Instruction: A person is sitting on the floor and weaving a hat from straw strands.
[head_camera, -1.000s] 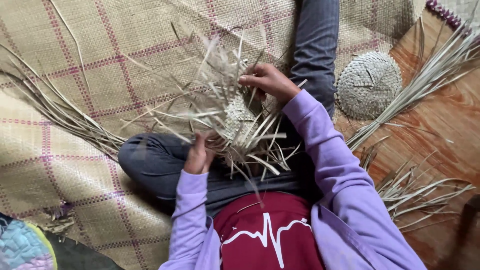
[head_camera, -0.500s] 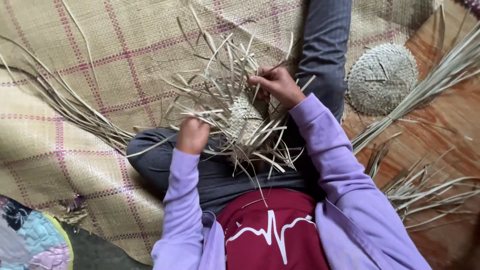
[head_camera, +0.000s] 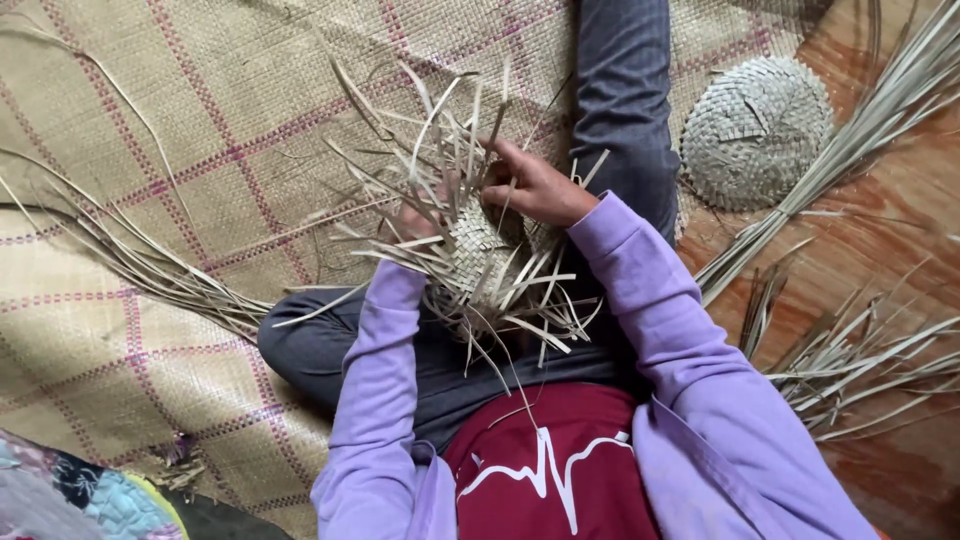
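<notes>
A half-woven piece of dried palm strips (head_camera: 478, 250) rests on my lap, with loose strip ends sticking out all around it. My left hand (head_camera: 418, 218) grips the piece at its left side, mostly hidden among the strips. My right hand (head_camera: 535, 187) pinches strips at the upper right edge of the weave. Both arms wear lilac sleeves. My legs in grey trousers (head_camera: 622, 90) lie under the work.
A finished round woven disc (head_camera: 756, 130) lies at the upper right. Long bundles of dried strips (head_camera: 850, 150) cross the wooden floor (head_camera: 900, 250) on the right; more strips (head_camera: 130, 260) trail left over the checked straw mat (head_camera: 200, 120). A patchwork cloth (head_camera: 70, 500) sits bottom left.
My left hand has moved up from the lower edge of the weave into the strips at its left. The right hand has stayed at the upper edge, working the strips.
</notes>
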